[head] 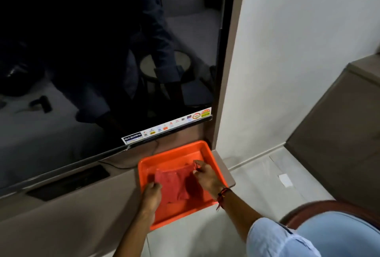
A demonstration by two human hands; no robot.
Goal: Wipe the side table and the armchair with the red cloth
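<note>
The red cloth (176, 182) hangs stretched just above an orange tray (162, 160) on a low brown shelf. My left hand (151, 194) pinches the cloth's near left corner. My right hand (205, 175) pinches its far right corner, with a red thread band at the wrist. The side table shows only as a dim round reflection in the dark television screen (102, 51). A curved dark red-brown edge (320, 205) at the lower right may be the armchair; I cannot tell.
The large television stands just behind the tray, with a sticker strip (166, 127) along its bottom edge. A black flat device (70, 180) lies on the shelf to the left. A white wall, pale floor tiles and a brown cabinet (339, 133) are on the right.
</note>
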